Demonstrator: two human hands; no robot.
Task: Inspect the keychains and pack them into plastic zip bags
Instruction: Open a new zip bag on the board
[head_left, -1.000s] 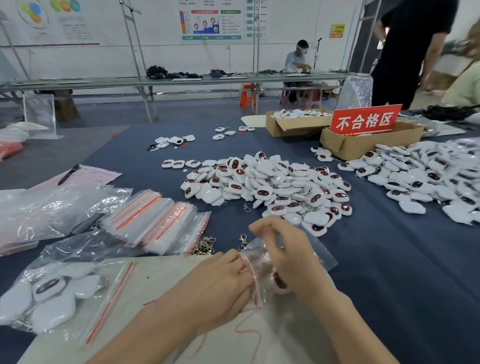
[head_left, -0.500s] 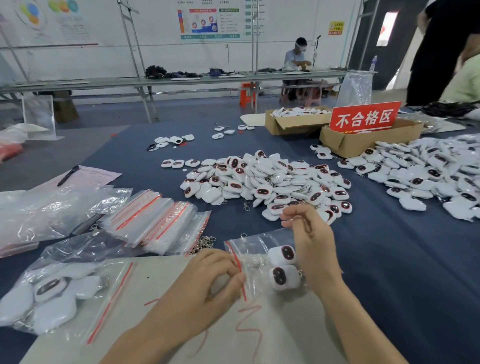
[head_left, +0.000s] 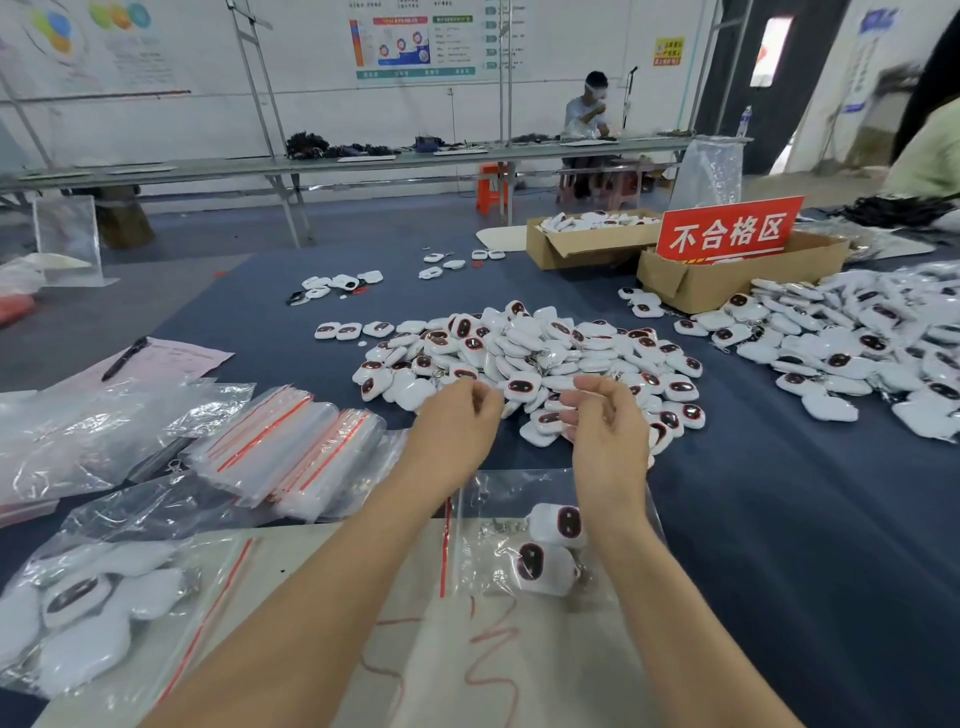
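Observation:
A large pile of white keychains with dark red faces (head_left: 535, 353) lies on the blue table. My left hand (head_left: 457, 431) and my right hand (head_left: 605, 436) hover side by side at the pile's near edge. Both have their fingers loosely curled, and I see nothing held in either. Under my forearms lies a clear zip bag with a red seal (head_left: 483, 519), flat on a pale sheet. Two keychains (head_left: 556, 525) sit inside it. Neither hand touches the bag.
A stack of empty zip bags (head_left: 291, 447) lies at the left, and a filled bag of keychains (head_left: 93, 613) at the near left. A second keychain pile (head_left: 857, 338) spreads at the right. Two cardboard boxes (head_left: 587, 244), one behind a red sign (head_left: 727, 231), stand at the back. A pen (head_left: 124, 358) rests on pink paper.
Both hands let go of the zip bag and moved forward to the pile's near edge. The bag with two keychains now lies flat on the sheet.

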